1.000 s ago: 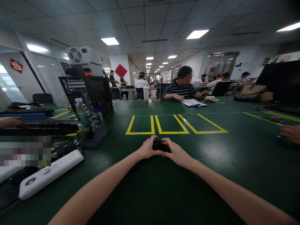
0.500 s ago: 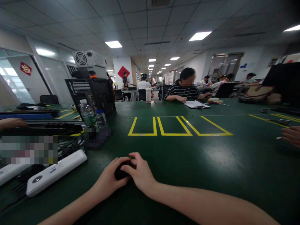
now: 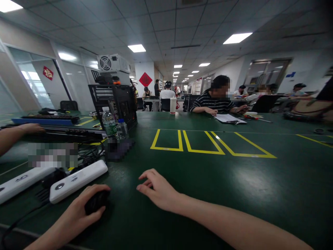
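Note:
My left hand (image 3: 82,205) is wrapped round a black computer mouse (image 3: 97,202), low over the green table at the left front. The fingers cover part of the mouse. To the right, my right hand (image 3: 156,189) is apart from it, with fingers loosely bent, spread, and nothing between them. Beyond the left hand lies a white power strip (image 3: 79,180), close to the mouse.
Two bottles, one a large water bottle (image 3: 109,125), stand before an open black computer case (image 3: 122,104). Yellow tape outlines (image 3: 166,149) mark the green table (image 3: 203,194). A seated person (image 3: 213,99) has a clipboard (image 3: 230,118) opposite. Another person's arm (image 3: 26,130) reaches in at left.
Both hands were together around the mouse. The right hand has let go, and the left hand has carried the mouse to the left. The view has turned slightly left.

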{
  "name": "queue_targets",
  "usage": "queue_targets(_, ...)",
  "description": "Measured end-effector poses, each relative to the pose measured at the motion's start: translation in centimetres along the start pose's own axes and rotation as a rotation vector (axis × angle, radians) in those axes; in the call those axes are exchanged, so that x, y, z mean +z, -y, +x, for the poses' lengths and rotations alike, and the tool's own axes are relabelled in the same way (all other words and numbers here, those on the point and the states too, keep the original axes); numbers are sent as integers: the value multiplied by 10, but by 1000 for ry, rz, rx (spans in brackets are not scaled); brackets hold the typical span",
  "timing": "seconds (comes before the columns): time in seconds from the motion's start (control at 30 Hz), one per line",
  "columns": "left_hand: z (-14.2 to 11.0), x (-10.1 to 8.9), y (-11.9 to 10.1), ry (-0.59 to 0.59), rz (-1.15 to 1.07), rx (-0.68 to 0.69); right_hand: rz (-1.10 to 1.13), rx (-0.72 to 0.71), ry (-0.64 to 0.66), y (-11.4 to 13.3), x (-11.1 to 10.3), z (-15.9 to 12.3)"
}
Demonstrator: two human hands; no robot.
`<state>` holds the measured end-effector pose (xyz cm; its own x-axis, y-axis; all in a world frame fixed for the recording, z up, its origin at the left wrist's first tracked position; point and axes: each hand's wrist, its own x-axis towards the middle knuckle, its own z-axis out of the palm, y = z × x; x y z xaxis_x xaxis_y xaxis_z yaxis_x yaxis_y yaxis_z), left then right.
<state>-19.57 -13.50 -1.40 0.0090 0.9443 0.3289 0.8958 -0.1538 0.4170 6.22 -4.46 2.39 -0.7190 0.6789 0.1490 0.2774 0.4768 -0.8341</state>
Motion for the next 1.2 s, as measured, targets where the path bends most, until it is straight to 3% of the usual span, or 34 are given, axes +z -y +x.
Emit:
queue_targets(0.13, -1, -8, 9, -32, 144, 7, -10, 84, -136, -22, -52, -18)
queue_targets(0.3, -5, -25, 24, 82, 223, -130, -90, 190, -300, -58, -111, -51)
queue_targets(0.5, -2, -23, 26, 52, 243, -194, -127, 320, -390, -106, -154, -88)
queue_targets(0.6, 18, -13, 3, 96, 206, -163, -154, 330, -382, -113, -155, -89)
queue_targets(0.7, 56, 10, -34, 161, 129, -68, -167, 289, -335, -106, -144, -76)
queue_targets(0.8, 106, 48, -77, 178, 54, 31, -119, 243, -282, -93, -130, -56)
queue_targets(0.93, 162, 102, -138, 223, -22, 185, 50, 250, -306, -86, -117, -29)
queue_targets(1.07, 181, 130, -178, 220, -61, 295, 295, 318, -378, -92, -116, -18)
queue_targets(1.2, 173, 132, -189, 218, -98, 314, 429, 370, -391, -91, -119, -23)
